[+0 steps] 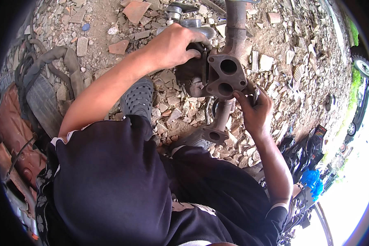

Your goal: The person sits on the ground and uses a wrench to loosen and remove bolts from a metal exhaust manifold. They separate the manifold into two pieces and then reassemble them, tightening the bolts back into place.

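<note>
A brown, rusty exhaust manifold is held up over the rubble, its flange with two round ports facing me. A pipe rises from its far end, and another runs down to a small end flange near my feet. My left hand is closed on the manifold's upper left side, fingertips curled over the edge of a dark plate-like part. Gripping the flange's lower right corner, my right hand has its thumb on the front face. A small shiny metal piece shows by its fingers; I cannot tell what it is.
Broken stone and tile pieces cover the ground. Metal parts lie beyond my left hand. Thick hoses and a rusty brown panel are at the left. A blue bag and dark clutter stand at the right, with parked cars farther off.
</note>
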The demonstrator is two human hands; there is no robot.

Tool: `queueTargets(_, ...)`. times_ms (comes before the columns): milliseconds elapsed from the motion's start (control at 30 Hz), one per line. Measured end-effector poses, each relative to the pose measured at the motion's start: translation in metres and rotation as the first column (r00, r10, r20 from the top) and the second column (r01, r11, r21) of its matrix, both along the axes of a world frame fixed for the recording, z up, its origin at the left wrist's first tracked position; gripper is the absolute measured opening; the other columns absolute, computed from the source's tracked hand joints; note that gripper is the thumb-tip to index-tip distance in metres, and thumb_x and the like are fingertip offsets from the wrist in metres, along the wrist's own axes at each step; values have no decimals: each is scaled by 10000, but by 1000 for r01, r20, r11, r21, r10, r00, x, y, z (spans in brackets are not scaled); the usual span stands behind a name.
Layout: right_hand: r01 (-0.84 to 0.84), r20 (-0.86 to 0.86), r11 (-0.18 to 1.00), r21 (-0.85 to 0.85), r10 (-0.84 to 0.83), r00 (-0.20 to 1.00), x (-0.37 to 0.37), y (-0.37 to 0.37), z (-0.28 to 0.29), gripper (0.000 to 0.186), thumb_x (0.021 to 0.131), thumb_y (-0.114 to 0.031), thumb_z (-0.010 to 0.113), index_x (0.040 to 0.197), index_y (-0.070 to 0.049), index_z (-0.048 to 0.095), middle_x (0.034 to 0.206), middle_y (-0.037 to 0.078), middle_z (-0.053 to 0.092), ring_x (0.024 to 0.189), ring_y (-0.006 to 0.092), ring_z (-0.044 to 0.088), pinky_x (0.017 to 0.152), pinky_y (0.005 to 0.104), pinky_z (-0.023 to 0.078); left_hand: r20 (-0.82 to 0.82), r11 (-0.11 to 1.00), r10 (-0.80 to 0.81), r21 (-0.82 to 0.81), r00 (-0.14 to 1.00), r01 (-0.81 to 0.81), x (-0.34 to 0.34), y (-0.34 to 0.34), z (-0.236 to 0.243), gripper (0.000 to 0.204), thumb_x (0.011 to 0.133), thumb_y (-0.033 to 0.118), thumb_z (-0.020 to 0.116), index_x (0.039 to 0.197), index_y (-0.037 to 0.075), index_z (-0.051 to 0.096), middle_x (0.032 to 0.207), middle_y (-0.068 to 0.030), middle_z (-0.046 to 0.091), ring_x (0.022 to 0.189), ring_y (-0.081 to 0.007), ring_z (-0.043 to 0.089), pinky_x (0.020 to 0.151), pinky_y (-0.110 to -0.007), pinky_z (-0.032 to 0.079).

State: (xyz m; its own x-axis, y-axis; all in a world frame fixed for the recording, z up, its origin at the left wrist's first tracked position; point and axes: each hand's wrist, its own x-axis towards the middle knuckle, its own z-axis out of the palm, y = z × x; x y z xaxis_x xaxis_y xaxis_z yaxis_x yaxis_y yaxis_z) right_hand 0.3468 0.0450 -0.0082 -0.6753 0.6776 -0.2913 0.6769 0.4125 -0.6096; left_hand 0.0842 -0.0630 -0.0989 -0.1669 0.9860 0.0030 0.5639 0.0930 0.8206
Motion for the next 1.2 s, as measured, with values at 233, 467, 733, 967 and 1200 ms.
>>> queueTargets(233, -51, -85, 998, 44, 54, 995, 6, 3, -9, 395, 836, -162, 828, 1156, 33, 705, 926, 164, 724, 775, 274, 720, 703, 355, 541, -41, 995, 93, 44, 995, -92, 11, 1, 17, 531, 725, 41, 815, 1234, 52, 664, 1141, -179, 724, 1000, -339, 719, 952, -407, 576)
queueTargets(467, -53, -98, 998, 24, 55, 994, 5, 4, -9, 406, 833, -167, 831, 1158, 39, 702, 921, 161, 721, 767, 273, 719, 692, 354, 536, -140, 996, -86, 4, 986, 87, 5, 2, 17, 640, 730, 27, 800, 1340, 84, 615, 1209, -195, 699, 1026, -346, 712, 952, -419, 577)
queueTargets(733, -35, -28, 999, -4, 35, 999, 4, 4, -5, 415, 828, -178, 835, 1160, 34, 702, 922, 165, 720, 778, 285, 721, 702, 360, 539, 37, 995, 36, -96, 999, -32, 5, 2, 15, 593, 748, 41, 814, 1312, 73, 633, 1078, -120, 758, 903, -239, 751, 854, -365, 606)
queueTargets(967, -56, -50, 998, 21, 57, 997, 7, 6, -9, 432, 828, -190, 837, 1172, 32, 699, 995, 184, 734, 862, 305, 742, 764, 371, 557, 224, 999, 31, 34, 974, -39, -6, -3, 20, 537, 799, 78, 798, 1311, 81, 639, 944, -77, 769, 869, -211, 732, 812, -357, 606)
queueTargets(1200, -39, -14, 999, 10, 40, 999, 6, 5, -6, 425, 835, -190, 832, 1177, 26, 701, 984, 179, 735, 851, 298, 739, 752, 368, 552, -46, 999, 24, 30, 999, -22, 9, -2, 14, 414, 862, 62, 743, 1266, 57, 651, 1047, -144, 762, 960, -292, 748, 866, -393, 600)
